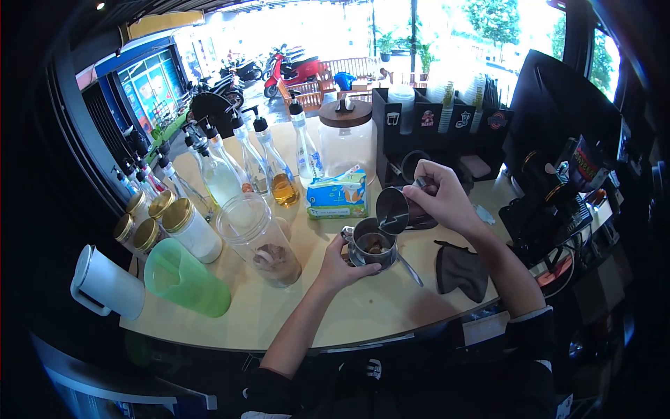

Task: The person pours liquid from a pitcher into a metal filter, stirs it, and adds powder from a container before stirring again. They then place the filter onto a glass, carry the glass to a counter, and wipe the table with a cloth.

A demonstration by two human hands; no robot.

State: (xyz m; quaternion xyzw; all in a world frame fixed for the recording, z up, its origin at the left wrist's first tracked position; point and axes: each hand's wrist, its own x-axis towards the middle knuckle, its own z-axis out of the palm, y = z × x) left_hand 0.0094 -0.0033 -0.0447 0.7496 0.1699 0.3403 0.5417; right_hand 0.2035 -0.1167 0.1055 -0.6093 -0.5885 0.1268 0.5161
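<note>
My left hand (pixel 343 265) is closed around the side of a metal cup (pixel 380 257), its thumb low at the near rim. Brown contents lie in the bottom of the cup. Above it, my right hand (pixel 443 199) grips a small metal pitcher (pixel 392 211) near its handle. The pitcher is tilted, its mouth turned toward the cup; a thin stream seems to show at its lip, though I cannot be sure. A metal spoon (pixel 412 271) rests just right of the cup. Beyond the cup sits a blue and green packet of wipes (pixel 338 197).
Left of my hands stand a clear jar with brown powder (pixel 269 258), a green jug (pixel 188 283), a white pitcher (pixel 105 283) and gold-lidded jars (pixel 188 223). Pump bottles (pixel 283 185) line the back left. A dark cloth (pixel 462 271) lies right; a black cup organizer (pixel 440 129) stands behind.
</note>
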